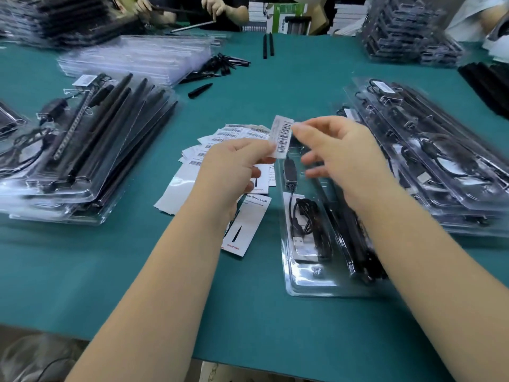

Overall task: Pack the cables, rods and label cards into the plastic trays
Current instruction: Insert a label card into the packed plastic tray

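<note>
Nearest, a clear plastic tray [308, 282] holds a coiled black cable [305, 216] and dark rods [355, 244]. Left of it, a card [248, 224] reads "Grow Light". Above, left hand [234, 166] and right hand [336, 150] pinch a barcode label [283, 139], seemingly together. Filled trays [429, 150] are stacked beyond.

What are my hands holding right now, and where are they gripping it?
A barcode label card: the left hand pinches its lower edge and the right hand pinches its upper right corner, above the open tray.
</note>
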`<state>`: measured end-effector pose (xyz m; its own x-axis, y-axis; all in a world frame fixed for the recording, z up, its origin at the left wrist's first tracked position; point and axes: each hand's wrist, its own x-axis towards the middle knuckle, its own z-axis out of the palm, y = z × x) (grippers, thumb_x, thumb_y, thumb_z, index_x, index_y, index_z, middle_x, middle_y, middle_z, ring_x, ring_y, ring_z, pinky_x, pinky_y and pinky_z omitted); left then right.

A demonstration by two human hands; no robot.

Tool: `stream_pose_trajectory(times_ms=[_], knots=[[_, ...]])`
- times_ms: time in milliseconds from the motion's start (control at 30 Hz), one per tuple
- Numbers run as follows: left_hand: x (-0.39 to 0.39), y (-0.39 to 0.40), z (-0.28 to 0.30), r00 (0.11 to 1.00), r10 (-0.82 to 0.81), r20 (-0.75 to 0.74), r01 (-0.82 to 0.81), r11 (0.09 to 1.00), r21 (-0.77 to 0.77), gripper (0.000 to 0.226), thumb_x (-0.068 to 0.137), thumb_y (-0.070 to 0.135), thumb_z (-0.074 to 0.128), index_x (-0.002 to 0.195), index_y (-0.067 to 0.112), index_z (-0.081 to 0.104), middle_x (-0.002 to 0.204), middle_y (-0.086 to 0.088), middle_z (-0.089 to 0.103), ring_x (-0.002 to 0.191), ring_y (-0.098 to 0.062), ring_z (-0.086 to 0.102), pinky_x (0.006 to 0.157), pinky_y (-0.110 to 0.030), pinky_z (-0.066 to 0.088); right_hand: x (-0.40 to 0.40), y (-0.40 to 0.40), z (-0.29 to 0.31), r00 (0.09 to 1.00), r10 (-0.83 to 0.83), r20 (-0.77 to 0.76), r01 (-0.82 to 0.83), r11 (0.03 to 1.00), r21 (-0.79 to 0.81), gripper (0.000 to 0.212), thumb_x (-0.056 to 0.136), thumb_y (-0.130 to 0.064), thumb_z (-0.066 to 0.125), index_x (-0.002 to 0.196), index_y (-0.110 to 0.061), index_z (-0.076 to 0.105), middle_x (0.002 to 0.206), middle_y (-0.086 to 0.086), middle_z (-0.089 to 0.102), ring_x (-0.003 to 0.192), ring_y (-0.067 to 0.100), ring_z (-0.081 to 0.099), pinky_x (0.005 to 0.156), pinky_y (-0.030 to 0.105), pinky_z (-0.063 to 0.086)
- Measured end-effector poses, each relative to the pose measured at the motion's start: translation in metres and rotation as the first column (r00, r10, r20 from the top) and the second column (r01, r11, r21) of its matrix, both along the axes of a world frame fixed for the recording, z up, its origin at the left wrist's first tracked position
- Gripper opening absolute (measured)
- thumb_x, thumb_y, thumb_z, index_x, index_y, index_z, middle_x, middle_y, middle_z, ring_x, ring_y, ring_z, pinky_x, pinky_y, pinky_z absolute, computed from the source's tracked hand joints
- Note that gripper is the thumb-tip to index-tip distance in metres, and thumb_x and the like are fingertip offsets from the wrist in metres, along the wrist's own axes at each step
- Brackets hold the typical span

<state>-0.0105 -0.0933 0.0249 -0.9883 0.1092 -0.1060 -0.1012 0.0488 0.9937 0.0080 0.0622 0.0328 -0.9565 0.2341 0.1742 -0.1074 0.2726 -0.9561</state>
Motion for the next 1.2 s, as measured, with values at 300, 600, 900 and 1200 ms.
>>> stream_pose_trajectory(times_ms=[300,600,900,1200], knots=[[0.006,0.014,-0.012,0.964,-0.065,-0.259,-0.029,0.939,-0.343,0.018,0.087,0.028,0.057,0.076,0.034,0.071,0.083,0.013,0.071,0.074,-0.003,0.059,0.070,-0.025,0.048,-0.088,0.018,0.009,0.976,-0.161,0.145,0.181,0.974,-0.135,0.030,0.084,-0.026,0.070,0.107,-0.008,0.064,0.088,0.001,0.054,0.074,0.013,0.049,0.068,0.025,0.046],[0.019,0.034,-0.040,0.795,-0.606,-0.037,0.163,0.272,-0.949,0.089,0.085,0.077,0.019,0.153,0.021,0.001,0.161,0.000,-0.011,0.147,-0.023,-0.012,0.118,-0.047,-0.002,-0.135,0.030,-0.028,0.899,-0.298,0.321,0.176,0.917,0.357,0.048,0.093,-0.033,0.058,0.126,0.002,0.054,0.135,0.020,0.051,0.123,0.033,0.047,0.100,0.034,0.038],[0.039,0.044,-0.041,0.780,-0.626,0.008,0.187,0.221,-0.957,0.099,0.082,0.078,0.019,0.150,0.016,-0.015,0.158,0.001,-0.024,0.142,-0.017,-0.027,0.115,-0.044,-0.016,-0.149,0.024,-0.036,0.832,-0.438,0.339,0.139,0.758,0.637,0.048,0.097,-0.041,0.044,0.124,-0.003,0.055,0.131,0.017,0.051,0.123,0.034,0.044,0.093,0.033,0.035],[0.040,0.044,-0.038,0.778,-0.628,0.037,0.214,0.209,-0.954,0.095,0.086,0.072,0.025,0.150,0.015,-0.016,0.157,-0.001,-0.025,0.143,-0.018,-0.026,0.117,-0.043,-0.013,-0.153,0.017,-0.047,0.801,-0.552,0.234,0.235,0.648,0.724,0.043,0.094,-0.033,0.047,0.125,-0.005,0.053,0.134,0.013,0.047,0.126,0.031,0.036,0.098,0.039,0.035]])
